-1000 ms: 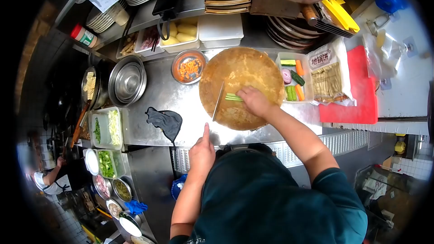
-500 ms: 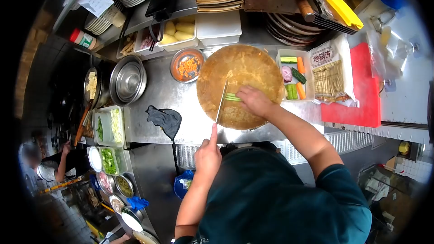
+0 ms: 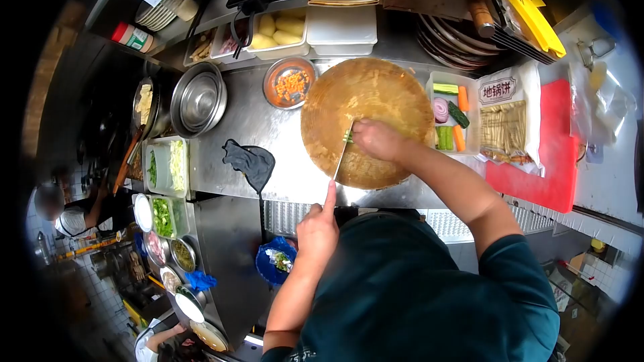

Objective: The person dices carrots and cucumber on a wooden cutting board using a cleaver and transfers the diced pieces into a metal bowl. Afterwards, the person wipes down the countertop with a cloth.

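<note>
A knife stands edge-down on the round wooden chopping board, its blade seen almost from above. My left hand is closed around its handle, with the index finger stretched along the knife. On the board, my right hand presses down on green vegetable strips, fingers bent close to the blade. Only the strips' ends show; the rest lies beneath my fingers. Left of the board is a metal bowl of diced orange pieces.
Right of the board sit a container of cut vegetables, a tray of beige sticks and a red board. A dark cloth and nested metal bowls lie to the left. Co-workers are at the far left.
The view has shifted slightly. My right hand has come nearer the blade, and less of the green strips shows. The knife remains in my left hand.
</note>
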`<action>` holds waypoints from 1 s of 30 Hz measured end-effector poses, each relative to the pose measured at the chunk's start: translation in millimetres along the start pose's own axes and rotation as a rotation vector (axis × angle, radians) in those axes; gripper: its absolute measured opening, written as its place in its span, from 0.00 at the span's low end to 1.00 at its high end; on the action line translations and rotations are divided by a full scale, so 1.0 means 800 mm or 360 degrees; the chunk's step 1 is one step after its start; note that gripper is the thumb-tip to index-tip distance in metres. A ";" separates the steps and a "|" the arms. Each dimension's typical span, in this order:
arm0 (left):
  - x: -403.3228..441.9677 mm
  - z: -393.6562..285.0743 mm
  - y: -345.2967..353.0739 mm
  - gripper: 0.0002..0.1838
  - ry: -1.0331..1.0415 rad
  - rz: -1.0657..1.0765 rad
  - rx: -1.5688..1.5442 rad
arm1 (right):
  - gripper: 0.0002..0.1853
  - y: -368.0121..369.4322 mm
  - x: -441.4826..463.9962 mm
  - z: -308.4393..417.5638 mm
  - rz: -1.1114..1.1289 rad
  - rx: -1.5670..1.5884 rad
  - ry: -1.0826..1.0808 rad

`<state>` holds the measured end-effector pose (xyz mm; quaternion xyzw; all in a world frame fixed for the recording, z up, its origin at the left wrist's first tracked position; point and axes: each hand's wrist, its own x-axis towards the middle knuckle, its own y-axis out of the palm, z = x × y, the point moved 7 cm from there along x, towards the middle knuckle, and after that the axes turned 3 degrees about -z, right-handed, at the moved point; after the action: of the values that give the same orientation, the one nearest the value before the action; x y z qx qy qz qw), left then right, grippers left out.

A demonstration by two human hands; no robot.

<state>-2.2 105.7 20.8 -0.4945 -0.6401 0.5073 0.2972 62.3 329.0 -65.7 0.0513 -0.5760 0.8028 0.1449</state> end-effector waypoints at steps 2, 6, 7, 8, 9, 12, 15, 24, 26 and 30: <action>-0.001 -0.001 0.002 0.45 0.0012 0.0001 0.0043 | 0.05 -0.003 0.001 -0.002 0.0032 0.0059 -0.0007; 0.001 0.000 0.014 0.46 0.0004 0.0013 0.0018 | 0.05 -0.007 0.001 -0.004 0.0021 0.0136 0.0028; 0.005 0.001 0.021 0.46 0.0001 0.0013 0.0012 | 0.05 -0.005 0.000 -0.006 0.0045 0.0127 0.0033; 0.012 0.004 0.028 0.46 -0.0005 0.0006 0.0011 | 0.06 -0.003 0.001 -0.008 0.0065 0.0116 0.0033; 0.014 0.005 0.030 0.46 -0.0018 0.0001 0.0009 | 0.06 -0.002 0.003 -0.008 0.0089 0.0110 0.0027; 0.016 0.002 0.023 0.46 0.0020 -0.0044 -0.0022 | 0.06 -0.009 0.002 -0.007 0.0049 0.0151 0.0009; 0.008 -0.005 0.005 0.47 0.0031 0.0004 -0.0024 | 0.05 0.001 -0.001 -0.011 0.0032 0.0151 -0.0002; 0.009 -0.008 0.008 0.46 0.0005 0.0031 -0.0012 | 0.03 -0.009 -0.010 -0.005 -0.0120 0.0134 -0.0092; 0.011 -0.008 0.012 0.46 0.0009 0.0026 -0.0044 | 0.03 -0.007 -0.012 -0.005 -0.0070 0.0131 -0.0085; 0.018 -0.006 0.024 0.48 0.0064 0.0017 -0.0001 | 0.03 -0.004 -0.016 -0.006 -0.0085 0.0136 -0.0087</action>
<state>3.5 121.1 2.5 -0.5081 -0.6316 0.4986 0.3072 75.9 332.3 -67.6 0.0946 -0.5435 0.8208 0.1481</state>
